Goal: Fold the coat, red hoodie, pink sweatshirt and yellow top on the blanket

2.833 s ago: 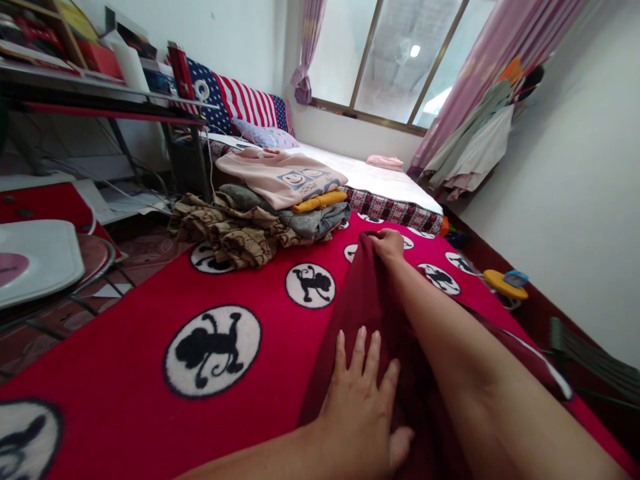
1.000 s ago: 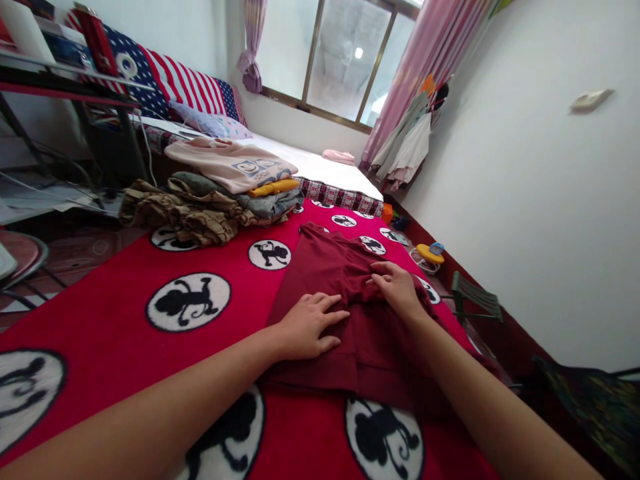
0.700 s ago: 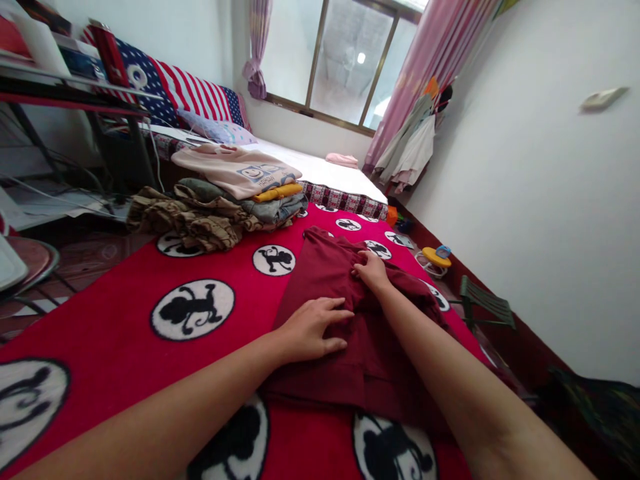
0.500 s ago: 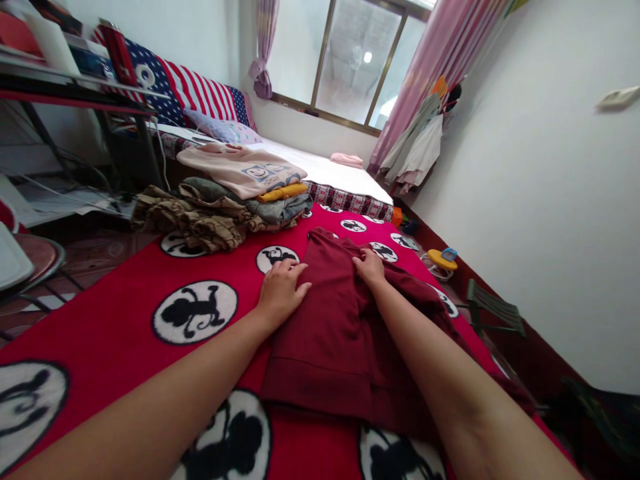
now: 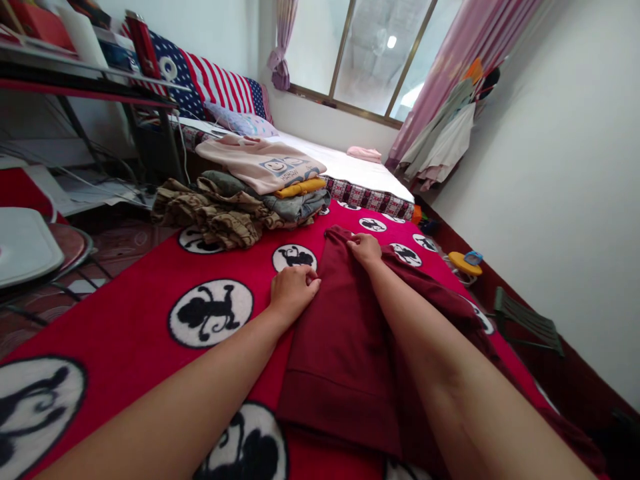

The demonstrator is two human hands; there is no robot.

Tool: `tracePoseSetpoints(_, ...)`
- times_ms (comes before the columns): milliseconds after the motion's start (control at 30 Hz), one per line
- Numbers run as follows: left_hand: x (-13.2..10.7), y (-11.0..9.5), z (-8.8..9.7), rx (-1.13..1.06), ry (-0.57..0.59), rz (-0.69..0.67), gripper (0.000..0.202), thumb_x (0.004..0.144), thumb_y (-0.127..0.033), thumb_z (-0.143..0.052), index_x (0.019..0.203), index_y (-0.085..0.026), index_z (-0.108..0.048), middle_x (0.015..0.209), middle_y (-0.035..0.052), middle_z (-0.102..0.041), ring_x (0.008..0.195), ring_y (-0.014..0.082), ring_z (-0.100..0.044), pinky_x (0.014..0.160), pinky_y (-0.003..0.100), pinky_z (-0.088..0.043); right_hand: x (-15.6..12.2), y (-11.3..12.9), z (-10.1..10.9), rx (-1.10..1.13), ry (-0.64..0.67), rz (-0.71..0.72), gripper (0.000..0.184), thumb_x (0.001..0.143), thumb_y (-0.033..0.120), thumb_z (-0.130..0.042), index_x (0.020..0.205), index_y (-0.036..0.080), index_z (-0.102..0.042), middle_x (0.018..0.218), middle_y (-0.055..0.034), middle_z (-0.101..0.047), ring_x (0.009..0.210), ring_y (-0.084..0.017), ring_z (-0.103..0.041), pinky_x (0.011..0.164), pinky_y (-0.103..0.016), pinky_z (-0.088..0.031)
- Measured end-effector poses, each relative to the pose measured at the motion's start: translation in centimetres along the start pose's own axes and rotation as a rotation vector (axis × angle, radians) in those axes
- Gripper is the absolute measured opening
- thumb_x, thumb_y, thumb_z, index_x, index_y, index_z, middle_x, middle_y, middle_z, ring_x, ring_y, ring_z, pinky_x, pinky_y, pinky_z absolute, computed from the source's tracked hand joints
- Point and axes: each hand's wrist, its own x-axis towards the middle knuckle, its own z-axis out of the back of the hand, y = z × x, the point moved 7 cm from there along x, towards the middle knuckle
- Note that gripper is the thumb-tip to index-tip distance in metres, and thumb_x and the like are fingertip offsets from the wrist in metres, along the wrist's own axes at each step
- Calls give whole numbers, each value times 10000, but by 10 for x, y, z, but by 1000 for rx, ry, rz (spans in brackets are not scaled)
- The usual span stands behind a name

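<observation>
A dark red sweatshirt [image 5: 340,347] lies partly folded on the bed cover, its hem band towards me and a sleeve trailing off to the right. At its left edge, my left hand [image 5: 294,290] has its fingers curled in and its thumb close to them, pinching the fabric. Farther up, near the far end of the garment, my right hand [image 5: 365,249] grips the cloth between thumb and fingers. My right forearm crosses over the sweatshirt and hides part of its right side.
Beneath everything spreads a red blanket [image 5: 135,300] with monkey figures in white circles. A pile of folded clothes [image 5: 240,200] stands at the far left. A desk [image 5: 90,93] and a round stool [image 5: 75,250] are on the left; a green folding stool [image 5: 527,323] is by the right wall.
My left hand's fingers have drawn together at the sweatshirt's left edge. My right hand has moved towards the garment's far end. The whole view has shifted slightly.
</observation>
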Motion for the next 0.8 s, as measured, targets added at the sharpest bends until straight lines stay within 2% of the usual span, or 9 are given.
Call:
tracePoseSetpoints(133, 1, 2, 0, -32, -13, 34, 144, 791, -307, -599, 821, -241, -724, 807, 23, -740, 776, 198, -670, 650, 257, -451, 8, 13, -2, -10, -32, -4, 231, 840, 246, -595, 997, 213, -761, 1047, -89, -737, 1014, -254, -666, 881, -330, -490)
tracePoseSetpoints(333, 1, 8, 1, -131, -85, 91, 109, 767, -286, -596, 789, -230, -686, 746, 4, -718, 710, 179, -661, 605, 249, -435, 19, 33, -8, 16, -64, 65, 263, 867, 228, -551, 1041, 175, -742, 1070, -106, -722, 1039, -246, -645, 928, -329, -468)
tracePoseSetpoints(500, 1, 7, 0, -61, -57, 64, 128, 768, -265, -585, 828, -232, -693, 782, 17, -726, 742, 199, -669, 633, 262, -459, 8, 38, -18, 47, -9, 106, 284, 818, 154, -578, 1069, 120, -707, 1093, -122, -689, 990, -219, -648, 908, -302, -480)
tracePoseSetpoints(567, 1, 8, 0, -53, -59, 53, 150, 769, -250, -580, 865, -233, -695, 799, 19, -728, 759, 204, -671, 646, 265, -464, -6, 42, -13, 63, -23, 150, 375, 803, 156, -603, 1172, 105, -648, 1194, -136, -637, 1080, -215, -611, 962, -299, -461)
tracePoseSetpoints(633, 1, 8, 0, -56, -63, 42, 172, 774, -236, -574, 900, -235, -691, 795, 15, -725, 759, 202, -668, 653, 264, -463, -30, 49, -7, 80, -11, 263, 458, 792, 169, -632, 1245, 113, -596, 1286, -143, -580, 1200, -225, -545, 1039, -324, -418)
tracePoseSetpoints(733, 1, 7, 0, -43, -60, 17, 188, 791, -223, -557, 923, -241, -689, 782, 11, -717, 751, 197, -661, 647, 262, -452, -92, 57, -5, 78, 187, 460, 469, 804, 212, -654, 1263, 137, -590, 1372, -164, -526, 1296, -263, -482, 1101, -411, -374)
tracePoseSetpoints(800, 0, 6, 1, -20, -57, -3, 184, 805, -225, -546, 915, -241, -692, 791, 17, -715, 761, 201, -660, 642, 265, -447, -142, 54, 0, 54, 319, 504, 483, 846, 250, -623, 1313, 138, -564, 1453, -193, -453, 1369, -301, -410, 1121, -480, -346)
